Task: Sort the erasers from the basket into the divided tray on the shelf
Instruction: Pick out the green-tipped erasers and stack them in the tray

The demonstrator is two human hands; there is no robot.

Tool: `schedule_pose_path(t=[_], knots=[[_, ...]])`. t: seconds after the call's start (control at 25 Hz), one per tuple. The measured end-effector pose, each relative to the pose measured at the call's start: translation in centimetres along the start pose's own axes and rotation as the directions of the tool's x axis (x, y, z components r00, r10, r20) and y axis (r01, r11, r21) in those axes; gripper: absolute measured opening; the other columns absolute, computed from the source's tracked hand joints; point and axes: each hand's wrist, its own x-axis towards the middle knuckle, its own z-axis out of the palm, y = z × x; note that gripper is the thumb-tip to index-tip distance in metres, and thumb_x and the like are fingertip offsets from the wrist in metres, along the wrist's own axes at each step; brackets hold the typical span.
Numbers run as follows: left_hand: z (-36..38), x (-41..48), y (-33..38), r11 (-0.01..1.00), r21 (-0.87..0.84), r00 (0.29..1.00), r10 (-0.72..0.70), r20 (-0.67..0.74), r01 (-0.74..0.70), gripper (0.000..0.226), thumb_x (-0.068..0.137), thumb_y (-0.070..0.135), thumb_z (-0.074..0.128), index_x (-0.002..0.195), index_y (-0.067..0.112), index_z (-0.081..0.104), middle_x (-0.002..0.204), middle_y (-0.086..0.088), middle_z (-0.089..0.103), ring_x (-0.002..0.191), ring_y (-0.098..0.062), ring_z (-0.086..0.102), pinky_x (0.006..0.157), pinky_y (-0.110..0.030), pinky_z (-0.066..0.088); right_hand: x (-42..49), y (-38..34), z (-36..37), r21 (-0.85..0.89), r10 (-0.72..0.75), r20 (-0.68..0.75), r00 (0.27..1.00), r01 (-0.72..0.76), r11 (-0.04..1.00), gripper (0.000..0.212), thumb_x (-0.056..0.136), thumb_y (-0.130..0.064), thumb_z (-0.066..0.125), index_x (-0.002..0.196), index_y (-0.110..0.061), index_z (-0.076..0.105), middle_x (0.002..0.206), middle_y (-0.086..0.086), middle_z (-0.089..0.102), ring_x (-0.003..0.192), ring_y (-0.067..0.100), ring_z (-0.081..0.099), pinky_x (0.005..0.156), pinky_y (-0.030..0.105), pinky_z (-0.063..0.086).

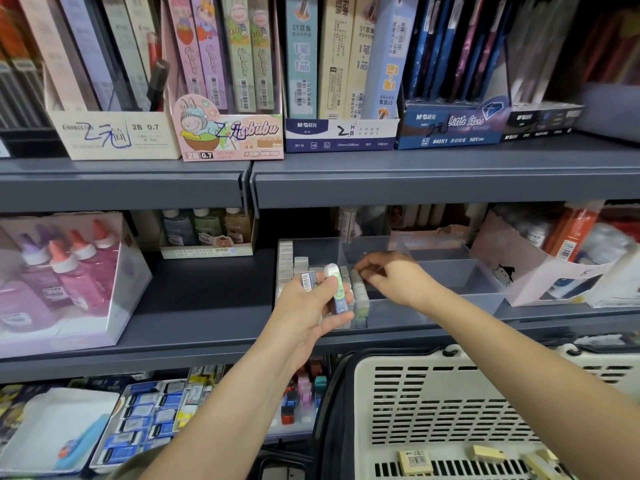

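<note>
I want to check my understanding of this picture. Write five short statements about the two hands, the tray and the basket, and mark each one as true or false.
1. The left hand holds sleeved erasers in front of the clear plastic divided tray. True.
2. The right hand rests inside the cream slotted plastic basket. False: it reaches into the tray.
3. The basket holds nothing. False: pale yellow erasers lie in it.
4. Rows of white erasers stand in the tray's left part. True.
5. The tray stands on the topmost shelf in view. False: it stands on the grey middle shelf.
</note>
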Motion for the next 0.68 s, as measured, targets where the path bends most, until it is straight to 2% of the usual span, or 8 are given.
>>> schedule_pose_path(t=[0.12, 0.2, 0.28, 0.36, 0.44, 0.56, 0.64, 0.68], knots=[[-0.2, 0.1, -0.1, 1.0, 0.024, 1.0, 0.019, -0.002, -0.019, 0.008, 0.092, 0.013, 0.055, 0.098, 0.009, 0.059, 0.093, -0.009, 0.07, 0.089, -0.02, 0.067, 0.069, -0.035, 0.058, -1.4, -0.7, -0.8, 0.008, -0.097, -0.073, 0.993, 0.097, 0.995, 0.023, 0.093, -0.02, 0.05, 0.11, -0.023, 0.065, 0.101, -0.004, 0.07, 0.092, 0.012, 0.064, 0.084, 0.023, 0.049], [-0.2, 0.1, -0.1, 0.998, 0.024, 0.999, 0.051, 0.005, -0.051, 0.005, 0.091, 0.012, 0.058, 0.09, 0.014, 0.062, 0.087, -0.006, 0.069, 0.085, -0.017, 0.065, 0.073, -0.035, 0.056, -3.1, -1.6, -0.9, 0.148, -0.165, -0.129, 0.978, 0.183, 0.972, 0.021, 0.091, -0.03, 0.051, 0.097, -0.024, 0.07, 0.088, -0.009, 0.072, 0.082, 0.007, 0.066, 0.081, 0.027, 0.053], [-0.2, -0.1, -0.2, 0.995, 0.049, 0.996, 0.083, 0.032, -0.085, 0.009, 0.09, 0.013, 0.058, 0.085, 0.018, 0.064, 0.073, 0.001, 0.071, 0.07, -0.01, 0.066, 0.068, -0.028, 0.054, -4.7, -2.6, -0.7, 0.222, -0.201, -0.119, 0.972, 0.223, 0.949, 0.026, 0.085, -0.043, 0.051, 0.086, -0.024, 0.069, 0.078, -0.008, 0.07, 0.073, 0.004, 0.065, 0.075, 0.03, 0.055], [0.0, -0.3, -0.3, 0.992, 0.073, 0.992, 0.1, 0.073, -0.106, 0.008, 0.09, 0.012, 0.059, 0.089, 0.017, 0.065, 0.068, 0.004, 0.071, 0.062, -0.006, 0.067, 0.061, -0.024, 0.054, -5.4, -3.0, -0.6, 0.263, -0.161, -0.134, 0.978, 0.192, 0.945, 0.024, 0.08, -0.048, 0.057, 0.085, -0.026, 0.066, 0.076, -0.007, 0.068, 0.07, 0.008, 0.063, 0.072, 0.03, 0.055], [0.1, -0.4, -0.3, 0.986, 0.109, 0.987, 0.118, 0.106, -0.129, 0.008, 0.088, 0.012, 0.061, 0.094, 0.015, 0.066, 0.073, 0.0, 0.072, 0.064, -0.008, 0.067, 0.057, -0.022, 0.053, -5.4, -3.2, -1.0, 0.365, -0.085, -0.16, 0.983, 0.139, 0.921, 0.017, 0.08, -0.04, 0.064, 0.089, -0.025, 0.064, 0.077, -0.003, 0.066, 0.068, 0.014, 0.063, 0.071, 0.031, 0.055], [0.2, -0.7, -0.5, 0.967, 0.199, 0.981, 0.133, 0.139, -0.159, 0.011, 0.086, 0.012, 0.064, 0.096, 0.012, 0.068, 0.085, -0.008, 0.072, 0.072, -0.014, 0.067, 0.057, -0.022, 0.053, -5.1, -3.5, -2.3, 0.422, -0.087, -0.07, 0.994, 0.109, 0.9, 0.006, 0.082, -0.025, 0.068, 0.086, -0.022, 0.065, 0.068, -0.004, 0.066, 0.058, 0.007, 0.063, 0.061, 0.022, 0.051], [0.3, -0.8, -0.4, 0.958, 0.229, 0.983, 0.149, 0.108, -0.171, 0.009, 0.087, 0.015, 0.064, 0.094, 0.011, 0.068, 0.089, -0.008, 0.072, 0.078, -0.014, 0.068, 0.059, -0.024, 0.054, -4.7, -3.5, -3.9, 0.413, -0.115, -0.037, 0.993, 0.12, 0.903, 0.003, 0.081, -0.018, 0.069, 0.08, -0.02, 0.067, 0.066, -0.004, 0.067, 0.061, 0.007, 0.065, 0.061, 0.022, 0.054], [0.2, -0.7, -0.2, 0.954, 0.241, 0.984, 0.166, 0.067, -0.177, 0.009, 0.088, 0.018, 0.062, 0.092, 0.012, 0.067, 0.085, -0.005, 0.072, 0.074, -0.011, 0.067, 0.057, -0.025, 0.055, -4.4, -3.3, -4.8, 0.421, -0.104, -0.064, 0.992, 0.122, 0.899, 0.005, 0.081, -0.016, 0.07, 0.078, -0.02, 0.068, 0.067, -0.003, 0.069, 0.064, 0.009, 0.066, 0.064, 0.026, 0.055]])
